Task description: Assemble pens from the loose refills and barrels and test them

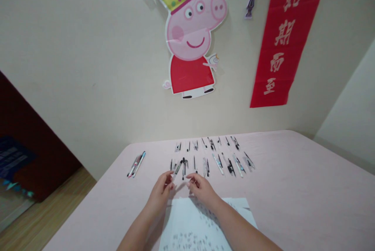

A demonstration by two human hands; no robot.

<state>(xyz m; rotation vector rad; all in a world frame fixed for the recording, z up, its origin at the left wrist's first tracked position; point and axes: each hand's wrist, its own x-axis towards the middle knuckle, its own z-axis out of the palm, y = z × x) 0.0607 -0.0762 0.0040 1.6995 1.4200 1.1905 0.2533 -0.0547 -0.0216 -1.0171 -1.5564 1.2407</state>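
Note:
My left hand [162, 190] is closed in a pinch on a clear-barrelled pen [177, 170], holding it tilted up and to the right above the pink table [293, 188]. My right hand [201, 188] is also closed, fingers pinched on a small part I cannot make out, just right of the pen. Beyond both hands lie two rows of pen parts [222, 157], barrels, caps and refills, spread side by side. Under my forearms sits white paper [193, 227] with scribbled marks.
A few whole pens [136, 164] lie together at the table's far left. The table meets a cream wall with a cartoon pig cutout [191, 40] and a red banner [285, 36]. Wooden floor [38, 219] and a dark red cabinet [23, 153] are at left.

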